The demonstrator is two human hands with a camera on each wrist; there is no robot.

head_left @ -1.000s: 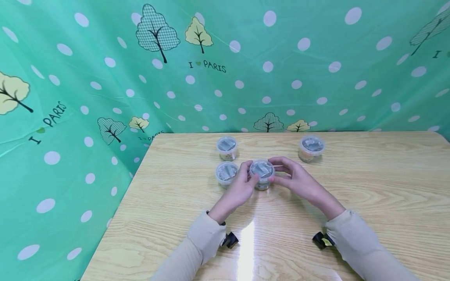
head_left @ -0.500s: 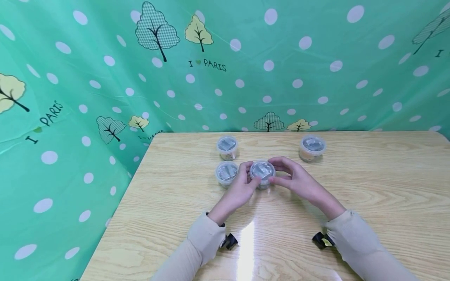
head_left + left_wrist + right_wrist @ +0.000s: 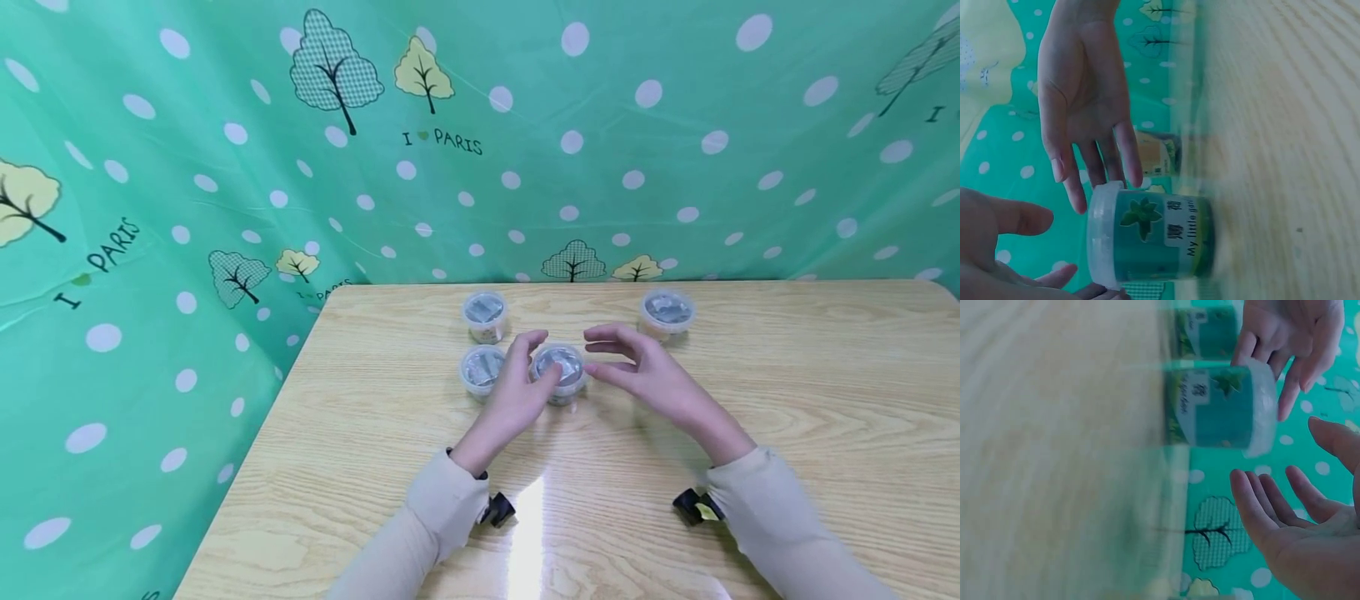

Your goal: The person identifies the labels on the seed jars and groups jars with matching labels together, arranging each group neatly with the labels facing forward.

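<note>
Right of a second tub (image 3: pixel 480 371) on the table (image 3: pixel 787 400), a lidded tub (image 3: pixel 570 375) is flanked by the left hand (image 3: pixel 521 390) and right hand (image 3: pixel 647 375), fingers and thumbs parted; whether it is touched cannot be told.

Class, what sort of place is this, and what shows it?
Probably an indoor filming or demonstration corner: a polka-dot green cloth hangs behind a wood-grain table, and black wrist cameras are being worn.
</note>
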